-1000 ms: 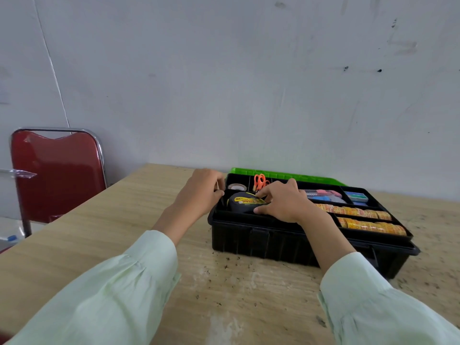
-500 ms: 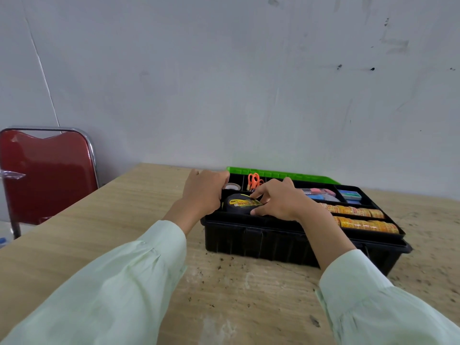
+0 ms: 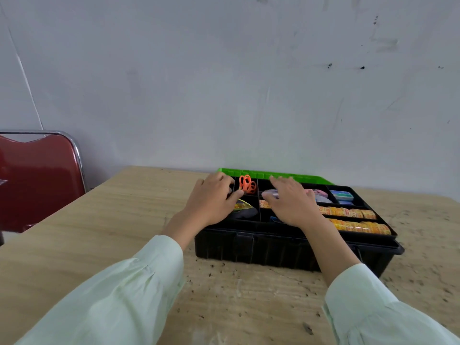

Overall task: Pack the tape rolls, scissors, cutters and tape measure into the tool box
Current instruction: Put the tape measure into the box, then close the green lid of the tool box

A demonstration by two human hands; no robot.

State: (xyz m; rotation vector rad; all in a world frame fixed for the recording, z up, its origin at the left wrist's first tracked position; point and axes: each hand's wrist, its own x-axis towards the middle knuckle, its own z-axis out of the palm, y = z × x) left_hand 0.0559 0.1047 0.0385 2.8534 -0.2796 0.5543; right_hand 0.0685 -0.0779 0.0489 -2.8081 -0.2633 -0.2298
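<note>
A black tool box (image 3: 273,247) with a green lid (image 3: 293,176) lying open behind it sits on the wooden table. In its tray lie orange scissors (image 3: 247,183), the black-and-yellow tape measure (image 3: 242,209), two rows of yellow tape rolls (image 3: 348,212), and pink and blue cutters (image 3: 342,195). My left hand (image 3: 211,202) hovers over the tray's left end, fingers loosely bent, holding nothing. My right hand (image 3: 291,202) is spread flat over the tray's middle, fingers straight toward the lid, hiding part of the tape rolls.
A red chair (image 3: 37,175) with a chrome frame stands at the table's left. A plain wall rises right behind the table (image 3: 112,232). Dark specks lie on the wood in front of the box.
Both hands have let go of the tape measure, which now lies in the left front compartment. They have moved back over the tray toward the lid, fingers spread.
</note>
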